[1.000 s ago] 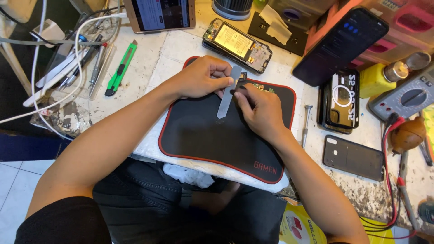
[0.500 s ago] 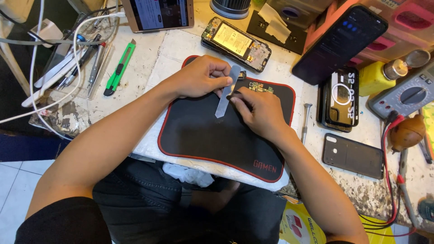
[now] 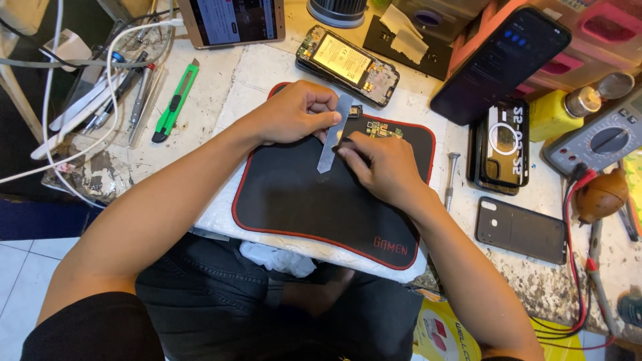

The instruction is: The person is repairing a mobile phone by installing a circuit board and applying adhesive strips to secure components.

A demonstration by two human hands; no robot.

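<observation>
My left hand [image 3: 294, 115] is closed near the far edge of a black mat with red trim [image 3: 294, 200], pinching the upper end of a flat metal strip [image 3: 332, 142] that slants down onto the mat. My right hand [image 3: 378, 164] presses its fingertips against the strip's right side, over a small circuit board [image 3: 380, 127] with green and gold parts. What lies under the right hand's fingers is hidden.
An opened phone showing its battery [image 3: 348, 65] lies beyond the mat. A green utility knife [image 3: 174, 103] and cables lie at left. At right are a screwdriver [image 3: 451, 179], several phones [image 3: 503, 144], a yellow bottle [image 3: 558, 113], a multimeter [image 3: 602, 140] and a brown rubber blower [image 3: 602, 194].
Both hands stay together over the mat's far edge; the metal strip has shifted only slightly between them.
</observation>
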